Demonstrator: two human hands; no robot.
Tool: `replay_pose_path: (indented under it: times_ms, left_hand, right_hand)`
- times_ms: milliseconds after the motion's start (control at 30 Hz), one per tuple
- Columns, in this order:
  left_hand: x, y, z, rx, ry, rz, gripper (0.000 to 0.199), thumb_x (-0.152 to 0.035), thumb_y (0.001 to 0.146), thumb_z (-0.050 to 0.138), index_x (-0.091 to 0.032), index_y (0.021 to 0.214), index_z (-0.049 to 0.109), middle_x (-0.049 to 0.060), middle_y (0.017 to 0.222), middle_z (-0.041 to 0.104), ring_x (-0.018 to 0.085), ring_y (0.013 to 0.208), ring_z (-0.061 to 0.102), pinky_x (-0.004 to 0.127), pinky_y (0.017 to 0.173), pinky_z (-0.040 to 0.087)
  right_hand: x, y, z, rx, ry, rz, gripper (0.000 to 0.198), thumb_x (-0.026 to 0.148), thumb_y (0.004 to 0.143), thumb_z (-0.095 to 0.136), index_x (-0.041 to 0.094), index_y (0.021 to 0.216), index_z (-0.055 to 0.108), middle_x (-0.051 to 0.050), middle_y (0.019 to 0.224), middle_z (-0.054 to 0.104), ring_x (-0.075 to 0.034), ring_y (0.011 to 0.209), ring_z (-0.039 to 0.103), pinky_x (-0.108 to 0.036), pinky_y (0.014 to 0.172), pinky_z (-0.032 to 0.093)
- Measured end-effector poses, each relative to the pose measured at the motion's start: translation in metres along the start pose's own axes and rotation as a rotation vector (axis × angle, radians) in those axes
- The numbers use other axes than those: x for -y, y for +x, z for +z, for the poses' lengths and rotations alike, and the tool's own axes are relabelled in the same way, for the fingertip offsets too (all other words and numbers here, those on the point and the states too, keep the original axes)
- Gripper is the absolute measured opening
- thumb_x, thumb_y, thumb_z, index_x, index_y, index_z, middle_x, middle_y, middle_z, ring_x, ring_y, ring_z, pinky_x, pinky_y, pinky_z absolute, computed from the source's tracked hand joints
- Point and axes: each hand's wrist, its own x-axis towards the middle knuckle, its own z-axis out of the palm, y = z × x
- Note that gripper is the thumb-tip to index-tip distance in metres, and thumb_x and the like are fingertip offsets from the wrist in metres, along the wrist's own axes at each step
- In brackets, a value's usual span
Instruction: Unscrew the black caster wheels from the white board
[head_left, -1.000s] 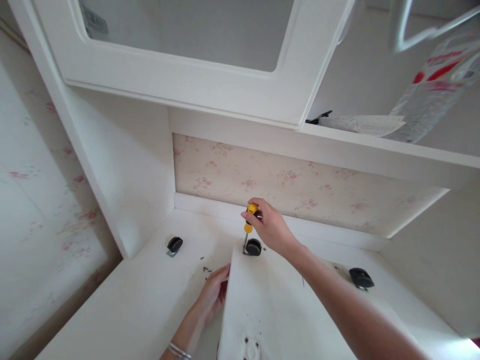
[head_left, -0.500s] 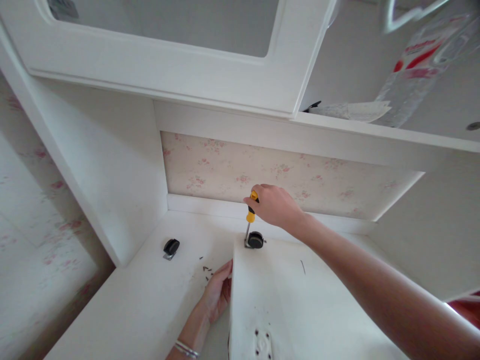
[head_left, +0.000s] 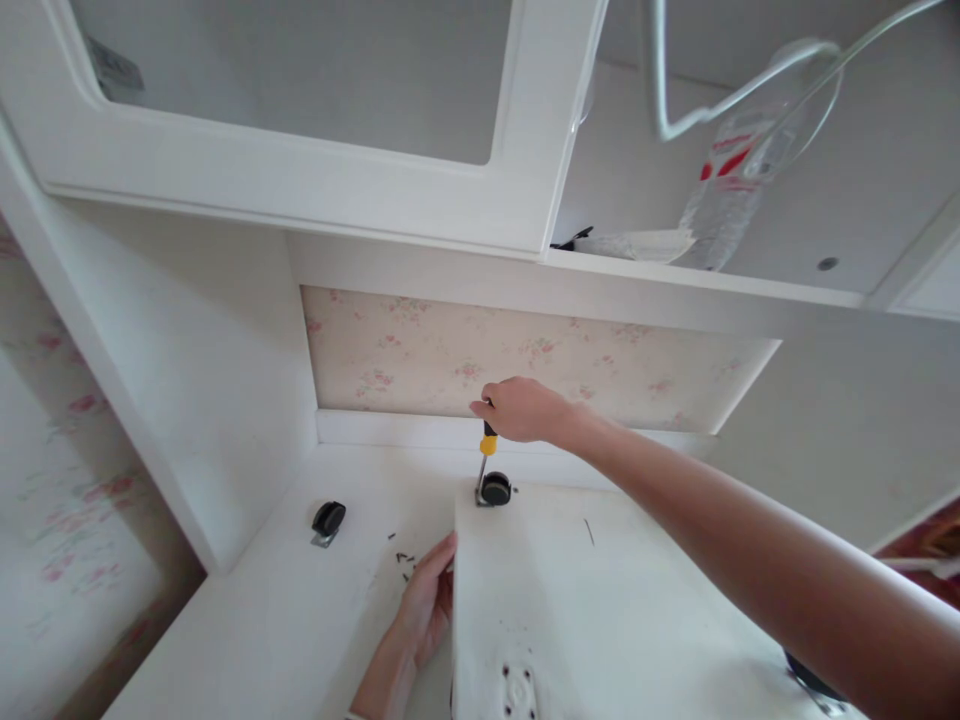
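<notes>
My right hand [head_left: 521, 408] is wrapped around the handle of a yellow-and-black screwdriver [head_left: 488, 443]. Its shaft slants down to the metal plate of a black caster wheel [head_left: 496, 489], which sits at the far left corner of a white box-like furniture piece [head_left: 555, 600]. Against that piece's left side rests my left hand [head_left: 429, 600], with fingers bent and partly hidden by the edge. Several small dark screws [head_left: 403, 558] lie on the white surface beside it. Farther left is a loose black caster [head_left: 328, 518] with its metal plate.
Overhead hangs a white cabinet door [head_left: 300, 180] with a glass pane. An open shelf at upper right holds a clear plastic bottle [head_left: 724, 205] and papers [head_left: 645, 245]. A pale wire hanger [head_left: 701, 118] dangles there. A drilled mounting spot [head_left: 519, 690] shows on the near panel; another caster [head_left: 814, 680] is half hidden by my arm.
The view has shifted right and slightly up, so things appear farther left and lower. My right hand has turned on the screwdriver, covering the handle's yellow top end. The shaft stays at the caster plate.
</notes>
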Motion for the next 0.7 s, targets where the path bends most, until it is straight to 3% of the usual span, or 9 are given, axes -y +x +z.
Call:
replay_pose_path:
  times_ms: [133, 300, 367, 500, 567, 700]
  left_hand:
    - [-0.0016, 0.0000, 0.0017, 0.009, -0.020, -0.024, 0.038, -0.036, 0.079, 0.077, -0.013, 0.109, 0.072, 0.012, 0.097, 0.076, 0.031, 0.090, 0.073, 0.038, 0.079, 0.060]
    - [-0.0011, -0.0007, 0.0012, -0.010, -0.010, -0.023, 0.038, -0.038, 0.081, 0.075, -0.014, 0.109, 0.072, 0.012, 0.097, 0.076, 0.030, 0.088, 0.073, 0.037, 0.078, 0.059]
    - [-0.0001, -0.0007, 0.0007, -0.003, -0.011, -0.018, 0.037, -0.039, 0.082, 0.073, -0.014, 0.108, 0.072, 0.012, 0.097, 0.076, 0.030, 0.089, 0.073, 0.037, 0.079, 0.059]
    - [0.0015, 0.0009, -0.0017, 0.052, -0.052, -0.016, 0.037, -0.038, 0.085, 0.070, -0.012, 0.111, 0.071, 0.013, 0.101, 0.076, 0.030, 0.092, 0.072, 0.039, 0.085, 0.056]
    - [0.0016, 0.0016, -0.0027, 0.057, -0.069, -0.021, 0.038, -0.036, 0.085, 0.071, -0.011, 0.113, 0.071, 0.013, 0.103, 0.076, 0.030, 0.094, 0.071, 0.040, 0.089, 0.055]
    - [0.0002, 0.0007, -0.0018, 0.022, -0.078, -0.028, 0.041, -0.036, 0.085, 0.071, -0.009, 0.116, 0.069, 0.014, 0.105, 0.075, 0.031, 0.097, 0.071, 0.042, 0.092, 0.053]
  right_hand:
    - [0.0077, -0.0013, 0.0019, 0.026, -0.033, -0.064, 0.025, 0.015, 0.094, 0.046, 0.013, 0.106, 0.068, -0.018, 0.097, 0.070, -0.029, 0.093, 0.067, -0.039, 0.078, 0.050]
    - [0.0040, 0.0039, 0.0029, 0.053, 0.061, -0.165, 0.033, 0.018, 0.091, 0.053, 0.020, 0.123, 0.060, -0.011, 0.124, 0.062, -0.018, 0.096, 0.066, -0.028, 0.080, 0.049]
    - [0.0034, 0.0064, 0.0028, 0.050, 0.083, -0.131, 0.034, 0.025, 0.091, 0.055, 0.021, 0.125, 0.059, -0.010, 0.128, 0.059, -0.018, 0.094, 0.066, -0.028, 0.081, 0.050]
    - [0.0070, 0.0072, 0.0028, 0.019, 0.046, 0.052, 0.052, 0.051, 0.097, 0.037, 0.011, 0.120, 0.060, -0.023, 0.118, 0.061, -0.034, 0.098, 0.065, -0.046, 0.080, 0.051]
    - [0.0079, 0.0064, 0.0024, 0.028, 0.023, 0.070, 0.049, 0.045, 0.099, 0.033, 0.008, 0.118, 0.059, -0.025, 0.114, 0.062, -0.037, 0.101, 0.064, -0.049, 0.079, 0.050]
    - [0.0049, 0.0068, 0.0004, 0.104, 0.050, -0.074, 0.031, 0.025, 0.093, 0.047, 0.019, 0.121, 0.057, -0.015, 0.124, 0.059, -0.023, 0.096, 0.066, -0.034, 0.079, 0.049]
